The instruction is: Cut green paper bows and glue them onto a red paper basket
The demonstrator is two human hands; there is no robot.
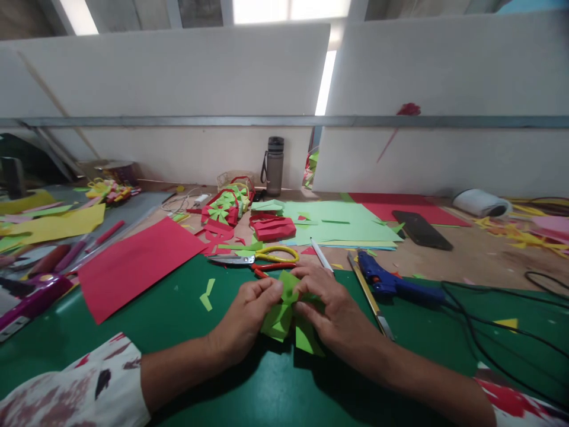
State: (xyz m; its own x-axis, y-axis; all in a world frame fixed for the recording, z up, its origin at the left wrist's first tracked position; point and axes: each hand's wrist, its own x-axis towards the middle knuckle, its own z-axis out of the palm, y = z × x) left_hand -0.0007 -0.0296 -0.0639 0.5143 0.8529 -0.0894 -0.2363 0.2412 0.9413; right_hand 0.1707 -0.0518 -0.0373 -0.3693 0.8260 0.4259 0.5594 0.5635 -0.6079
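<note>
Two hands (242, 317) (329, 308), one bottle (274, 166), one glue gun (395, 284)

A craft workshop — partitioned bench (186, 379), paper sheets (342, 222), scissors (258, 256), glue gun (391, 281).

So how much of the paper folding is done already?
Done, it seems: a pile of red-and-green folded pieces sits at the back. In hand: the left hand and right hand pinch a green folded piece over the green mat. Probably left: the stack of flat green sheets and the big red sheet look unused; scissors lie nearby.
</note>
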